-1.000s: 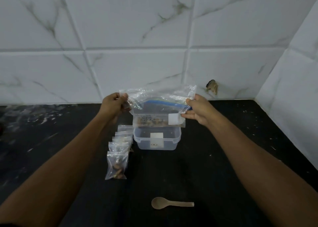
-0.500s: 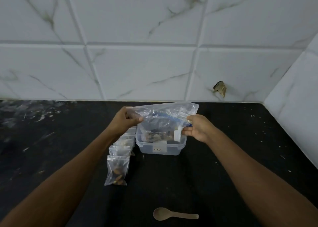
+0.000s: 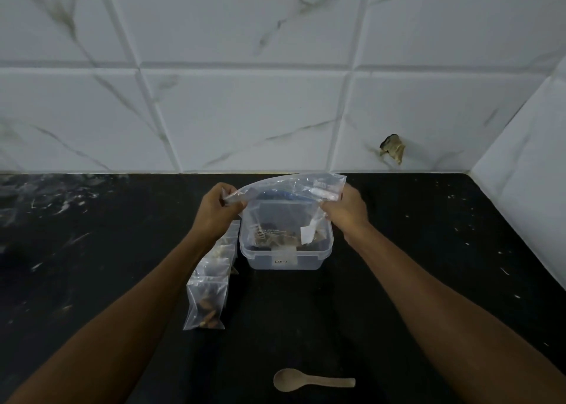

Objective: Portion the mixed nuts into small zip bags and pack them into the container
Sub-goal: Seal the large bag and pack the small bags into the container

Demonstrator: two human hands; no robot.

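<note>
A large clear zip bag (image 3: 283, 210) with a blue zip strip and some nuts at its bottom hangs into the clear plastic container (image 3: 286, 258) on the black counter. My left hand (image 3: 214, 209) pinches the bag's top left corner. My right hand (image 3: 344, 209) pinches its top right corner. To the left of the container lies a row of several small filled zip bags (image 3: 208, 299), partly hidden under my left forearm.
A wooden spoon (image 3: 312, 383) lies on the black counter (image 3: 428, 265) near the front edge. White marble-look tiles form the back wall, and a side wall closes the right. A chipped hole (image 3: 392, 152) marks the back wall.
Both hands have lowered the large bag from above the container until its bottom sits inside the container. The view has tilted so the counter appears lower in frame.
</note>
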